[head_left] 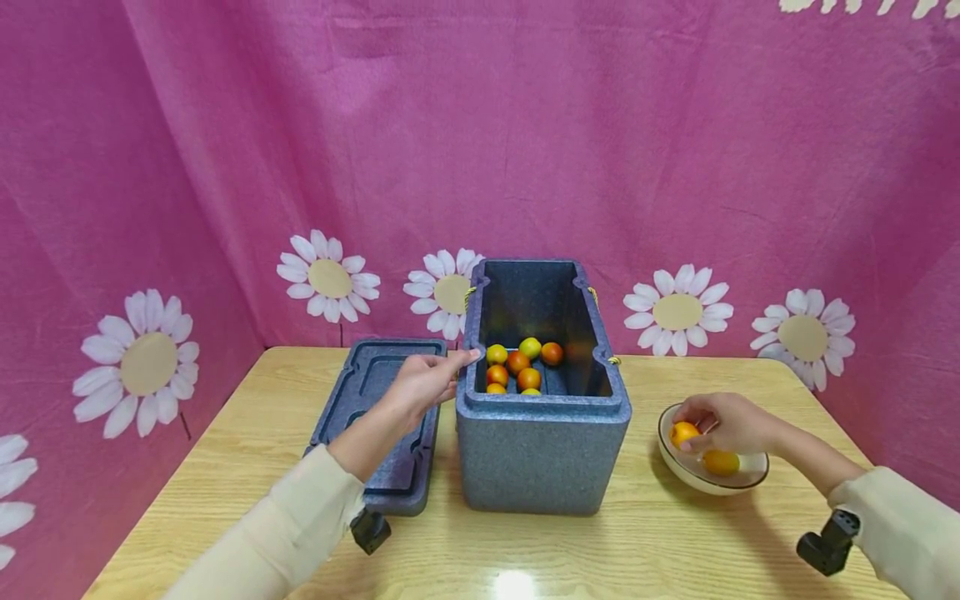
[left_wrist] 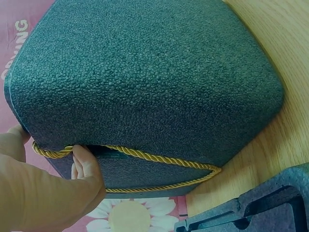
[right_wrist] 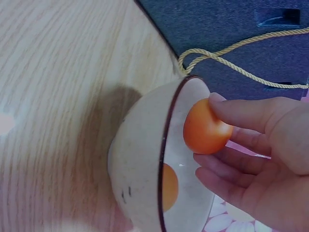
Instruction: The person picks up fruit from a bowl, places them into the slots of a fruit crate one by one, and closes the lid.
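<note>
My left hand (head_left: 427,382) grips the left wall of a dark grey foam box (head_left: 543,454), thumb at the rim and fingers outside by the yellow rope (left_wrist: 159,159). Several yellow and red-orange round fruits (head_left: 528,379) lie on the box floor. On the right, my right hand (head_left: 729,423) reaches over a cream bowl (head_left: 705,479) with a dark rim. Between thumb and fingers it pinches a smooth orange fruit (right_wrist: 205,128), just inside the bowl's rim. A second, yellow-orange fruit (head_left: 721,462) sits in the bowl.
The box's dark grey lid (head_left: 390,483) lies flat on the wooden table (head_left: 247,467), left of the box under my left forearm. A pink curtain (head_left: 525,125) with white flowers hangs behind and at both sides. Loose yellow rope (right_wrist: 241,46) hangs on the box's right side.
</note>
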Tool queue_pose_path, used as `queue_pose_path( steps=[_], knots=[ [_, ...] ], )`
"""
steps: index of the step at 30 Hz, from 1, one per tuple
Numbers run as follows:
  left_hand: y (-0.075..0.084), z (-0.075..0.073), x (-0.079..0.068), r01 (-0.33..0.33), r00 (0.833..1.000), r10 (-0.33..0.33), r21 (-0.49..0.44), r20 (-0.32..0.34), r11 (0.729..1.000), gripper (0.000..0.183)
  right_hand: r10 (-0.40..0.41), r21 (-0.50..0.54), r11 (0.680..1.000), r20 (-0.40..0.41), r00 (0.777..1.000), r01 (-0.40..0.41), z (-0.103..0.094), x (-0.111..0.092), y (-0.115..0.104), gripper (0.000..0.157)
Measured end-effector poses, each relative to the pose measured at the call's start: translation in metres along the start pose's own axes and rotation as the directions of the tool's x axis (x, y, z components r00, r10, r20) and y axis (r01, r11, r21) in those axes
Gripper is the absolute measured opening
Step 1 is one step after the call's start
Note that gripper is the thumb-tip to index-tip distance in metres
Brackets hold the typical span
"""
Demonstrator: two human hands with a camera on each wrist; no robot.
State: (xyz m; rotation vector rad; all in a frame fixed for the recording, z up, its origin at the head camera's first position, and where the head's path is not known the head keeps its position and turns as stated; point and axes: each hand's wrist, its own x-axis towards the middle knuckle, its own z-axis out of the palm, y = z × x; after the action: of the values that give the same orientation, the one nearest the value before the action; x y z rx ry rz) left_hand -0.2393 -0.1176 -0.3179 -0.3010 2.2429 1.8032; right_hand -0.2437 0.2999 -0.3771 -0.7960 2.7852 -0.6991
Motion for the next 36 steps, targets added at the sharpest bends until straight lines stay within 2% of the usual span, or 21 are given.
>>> queue_pose_path(
  steps=[11,23,36],
  knots=[
    [-0.001,0.001,-0.001,-0.007,1.0,0.007,-0.001,-0.002,1.0,0.072,-0.055,0.032,0.998,-0.002,0.998,0.055,-0.011,0.0,-0.005,0.03],
    [-0.003,0.001,0.0,-0.012,1.0,0.012,-0.009,-0.006,1.0,0.07,-0.051,0.061,0.997,0.004,0.999,0.05,-0.027,0.008,-0.016,0.032],
    [-0.002,0.0,0.0,-0.006,1.0,0.006,-0.016,-0.008,1.0,0.071,-0.054,0.046,0.998,0.013,0.998,0.053,-0.057,0.028,-0.044,0.03]
  ],
)
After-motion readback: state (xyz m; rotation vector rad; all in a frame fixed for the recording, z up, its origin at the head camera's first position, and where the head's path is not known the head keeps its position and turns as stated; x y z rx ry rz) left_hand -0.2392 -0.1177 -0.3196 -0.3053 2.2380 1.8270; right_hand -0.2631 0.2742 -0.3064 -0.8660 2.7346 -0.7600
